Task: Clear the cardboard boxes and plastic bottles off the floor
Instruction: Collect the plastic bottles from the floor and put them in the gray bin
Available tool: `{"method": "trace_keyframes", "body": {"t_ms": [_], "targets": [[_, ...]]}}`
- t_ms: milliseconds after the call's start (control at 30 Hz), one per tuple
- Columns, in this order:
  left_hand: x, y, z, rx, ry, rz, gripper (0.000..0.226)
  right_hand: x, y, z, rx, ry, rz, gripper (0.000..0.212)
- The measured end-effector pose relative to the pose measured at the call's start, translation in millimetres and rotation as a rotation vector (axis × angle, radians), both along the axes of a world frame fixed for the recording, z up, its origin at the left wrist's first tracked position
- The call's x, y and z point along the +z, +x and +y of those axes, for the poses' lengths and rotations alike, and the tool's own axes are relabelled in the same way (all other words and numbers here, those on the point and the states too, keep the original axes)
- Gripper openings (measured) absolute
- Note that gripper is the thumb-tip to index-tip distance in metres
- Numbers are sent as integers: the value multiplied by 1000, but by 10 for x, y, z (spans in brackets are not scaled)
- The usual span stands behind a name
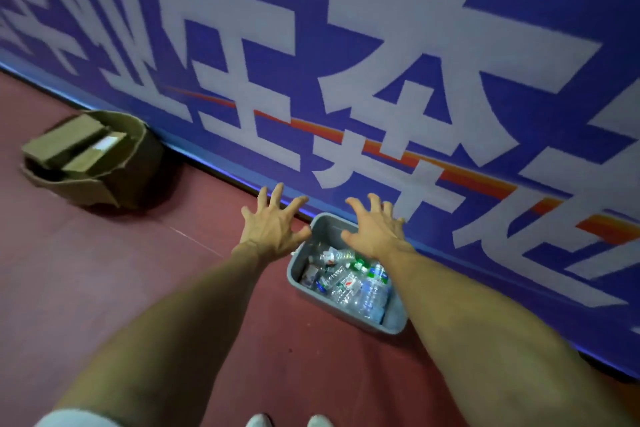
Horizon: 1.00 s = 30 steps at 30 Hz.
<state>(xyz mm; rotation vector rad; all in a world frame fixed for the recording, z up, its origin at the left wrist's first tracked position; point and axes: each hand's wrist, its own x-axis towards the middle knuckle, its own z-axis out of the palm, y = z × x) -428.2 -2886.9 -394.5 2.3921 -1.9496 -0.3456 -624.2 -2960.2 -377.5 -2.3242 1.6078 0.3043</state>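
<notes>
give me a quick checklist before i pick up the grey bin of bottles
1. Hands free: ok. The left hand and right hand are spread open and hold nothing.
2. Bottles contained: ok. The plastic bottles lie inside the grey bin, below its rim.
3. Grip on the bin: not ok. Neither hand curls round its rim.
4. Loose bottles nearby: ok. None show on the red floor around the bin.
5. Finger room on the wall side: cannot tell. The bin sits close to the blue wall, and the right arm hides that side.
6. Cardboard cleared: not ok. The cardboard box stands on the floor to the left.
</notes>
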Motion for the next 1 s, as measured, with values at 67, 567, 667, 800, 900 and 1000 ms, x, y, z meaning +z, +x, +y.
{"method": "trace_keyframes", "body": {"t_ms": [67, 567, 667, 800, 900, 1000], "targets": [[88, 112, 214, 113, -34, 15, 68, 84, 178, 25, 85, -24, 4, 77], [427, 1202, 3846, 975, -43, -71, 69, 480, 2598, 2580, 969, -72, -149, 65], [351, 1328, 4898, 1157, -56, -46, 68, 433, 3089, 3592, 1154, -76, -107, 65], [170, 1410, 6463, 1402, -30, -17, 67, 300, 3645, 5157, 1389, -62, -88, 66], [93, 1447, 7572, 1564, -7, 18, 68, 208, 3937, 6370, 1527, -27, -106, 66], [69, 1351, 8523, 1725, 6, 40, 69, 135, 4099, 7470, 1672, -12, -118, 65]]}}
